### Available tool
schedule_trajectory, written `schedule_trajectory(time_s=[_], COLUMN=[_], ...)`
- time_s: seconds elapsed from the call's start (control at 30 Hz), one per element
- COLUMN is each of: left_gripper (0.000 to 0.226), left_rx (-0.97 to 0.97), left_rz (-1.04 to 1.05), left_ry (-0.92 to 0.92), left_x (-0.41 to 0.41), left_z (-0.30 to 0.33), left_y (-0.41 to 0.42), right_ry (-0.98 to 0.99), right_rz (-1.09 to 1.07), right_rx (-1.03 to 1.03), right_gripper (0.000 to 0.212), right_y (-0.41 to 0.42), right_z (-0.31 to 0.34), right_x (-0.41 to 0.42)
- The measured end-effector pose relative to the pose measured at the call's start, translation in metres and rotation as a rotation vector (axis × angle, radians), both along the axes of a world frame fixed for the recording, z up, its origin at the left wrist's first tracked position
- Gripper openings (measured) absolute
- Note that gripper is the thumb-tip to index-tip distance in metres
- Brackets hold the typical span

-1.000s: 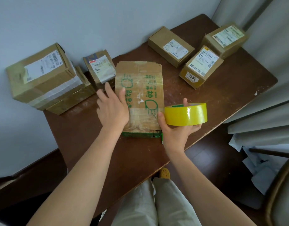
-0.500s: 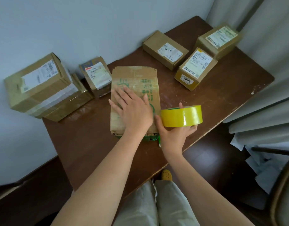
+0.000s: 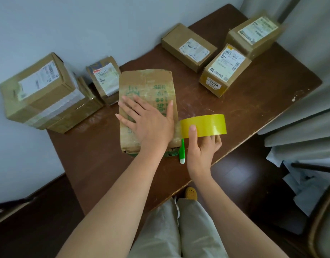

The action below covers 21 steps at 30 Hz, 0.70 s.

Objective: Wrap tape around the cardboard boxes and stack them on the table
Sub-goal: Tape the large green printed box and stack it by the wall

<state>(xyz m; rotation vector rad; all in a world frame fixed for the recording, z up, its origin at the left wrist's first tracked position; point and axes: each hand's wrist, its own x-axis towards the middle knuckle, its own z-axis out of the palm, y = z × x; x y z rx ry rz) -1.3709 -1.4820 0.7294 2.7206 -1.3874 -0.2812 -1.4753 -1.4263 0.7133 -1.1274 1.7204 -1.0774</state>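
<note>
The left hand (image 3: 149, 121) lies flat, fingers spread, on the green-printed box (image 3: 147, 90) at frame centre; the right hand (image 3: 203, 149) grips the yellow tape roll (image 3: 207, 125) just beside it.

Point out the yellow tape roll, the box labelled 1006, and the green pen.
Yellow tape roll (image 3: 207, 125), head view: glossy outer band.
Cardboard box labelled 1006 (image 3: 226, 68), head view: white shipping label on top.
Green pen (image 3: 182, 153), head view: barrel.
</note>
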Motion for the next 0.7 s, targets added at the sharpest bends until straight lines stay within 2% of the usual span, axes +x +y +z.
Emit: schedule_trajectory(time_s=[0.07, 0.1, 0.13, 0.27, 0.33, 0.4, 0.5, 0.53, 0.63, 0.7], left_gripper=[0.106, 0.108, 0.111, 0.135, 0.144, 0.143, 0.127, 0.122, 0.114, 0.111], left_rx=[-0.012, -0.019, -0.021, 0.024, 0.055, 0.084, 0.109, 0.11, 0.072, 0.044], left_rz=[-0.014, -0.016, -0.015, 0.01, 0.05, 0.095, 0.113, 0.111, 0.128, 0.159], left_ry=[0.004, 0.014, 0.028, 0.108, 0.168, 0.241, 0.311, 0.337, 0.441, 0.515], left_x=[0.0, 0.0, 0.001, 0.006, 0.012, 0.02, 0.028, 0.032, 0.05, 0.064], left_z=[0.0, 0.001, 0.001, 0.007, 0.013, 0.021, 0.029, 0.03, 0.036, 0.04], left_y=[0.001, 0.001, 0.001, -0.002, -0.007, -0.012, -0.013, -0.012, -0.003, 0.006], right_ry=[-0.087, -0.104, -0.094, -0.065, -0.116, -0.239, -0.356, -0.377, -0.37, -0.294], right_rz=[-0.051, -0.058, -0.05, 0.014, 0.052, 0.063, 0.045, 0.033, -0.015, -0.069], right_rx=[0.069, 0.099, 0.139, 0.415, 0.434, 0.405, 0.342, 0.318, 0.326, 0.344], right_gripper=[0.068, 0.075, 0.075, 0.053, 0.05, 0.051, 0.024, 0.021, 0.046, 0.047], right_y=[-0.004, -0.007, -0.01, -0.022, -0.023, -0.024, -0.025, -0.024, -0.024, -0.026], right_z=[0.008, 0.011, 0.013, 0.018, 0.022, 0.028, 0.035, 0.037, 0.038, 0.035], right_x=[0.001, 0.0, -0.001, -0.012, -0.013, -0.01, 0.0, 0.004, 0.011, 0.01])
